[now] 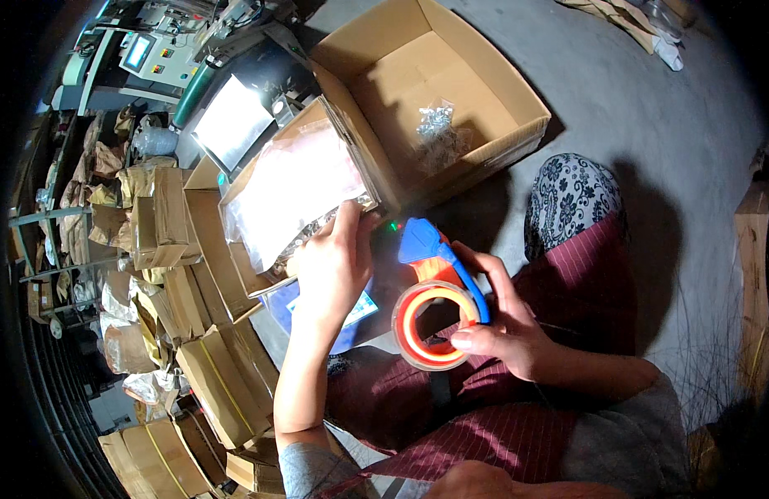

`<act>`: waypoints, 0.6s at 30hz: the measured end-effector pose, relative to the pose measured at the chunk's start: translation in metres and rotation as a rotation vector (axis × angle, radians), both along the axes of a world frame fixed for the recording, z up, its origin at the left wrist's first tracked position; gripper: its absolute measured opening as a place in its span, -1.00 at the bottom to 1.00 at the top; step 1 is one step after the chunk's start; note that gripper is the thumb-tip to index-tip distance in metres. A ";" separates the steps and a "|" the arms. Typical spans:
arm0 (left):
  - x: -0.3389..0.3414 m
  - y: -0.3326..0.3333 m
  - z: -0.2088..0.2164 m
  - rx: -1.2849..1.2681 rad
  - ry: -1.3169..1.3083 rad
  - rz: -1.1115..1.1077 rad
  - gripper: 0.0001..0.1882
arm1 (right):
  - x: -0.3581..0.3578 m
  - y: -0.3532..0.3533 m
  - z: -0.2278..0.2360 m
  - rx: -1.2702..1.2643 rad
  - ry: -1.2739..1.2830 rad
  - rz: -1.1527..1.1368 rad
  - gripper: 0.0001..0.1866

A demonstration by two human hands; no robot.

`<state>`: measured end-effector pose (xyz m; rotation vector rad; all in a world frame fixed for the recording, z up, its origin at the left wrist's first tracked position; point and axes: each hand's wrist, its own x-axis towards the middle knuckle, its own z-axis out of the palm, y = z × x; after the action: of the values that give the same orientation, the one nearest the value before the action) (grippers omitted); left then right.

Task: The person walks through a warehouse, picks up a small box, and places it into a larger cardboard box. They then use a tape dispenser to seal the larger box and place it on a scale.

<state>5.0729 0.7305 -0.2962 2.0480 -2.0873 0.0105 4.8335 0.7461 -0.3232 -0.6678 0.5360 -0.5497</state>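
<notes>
My right hand (505, 320) is closed around a blue and orange tape dispenser (421, 241). Its tape roll faces me, with my thumb against the roll's lower side. My left hand (335, 262) grips the near right edge of a cardboard box (354, 148), its fingertips bent over the rim and partly hidden. White plastic sheeting (297, 179) covers most of that box's contents. Beyond the dispenser stands a larger open carton (484, 79). Inside it lies a clear bag of small shiny metal parts (435, 121).
A blue plastic container (347, 334) sits under the smaller box. Cartons (226, 382) are stacked at left beside shelves of wrapped packages (110, 229). A machine with a control panel (156, 58) stands at far left. My patterned knee (571, 204) rises right of the large carton.
</notes>
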 end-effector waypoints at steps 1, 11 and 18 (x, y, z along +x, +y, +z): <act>0.000 0.000 0.000 -0.007 0.000 -0.002 -0.86 | 0.002 0.003 0.005 0.027 0.011 0.002 -0.01; 0.025 -0.004 0.025 0.380 0.777 -0.019 -0.62 | 0.056 0.038 -0.030 -0.140 -0.090 -0.105 -0.07; 0.170 0.031 0.040 -0.279 -0.676 0.298 -0.52 | 0.107 0.051 -0.056 -0.470 0.143 -0.418 0.01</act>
<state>5.2430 0.7612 -0.2564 2.3522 -1.8991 1.1103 4.9403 0.7969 -0.3794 -1.0554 0.6942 -1.0442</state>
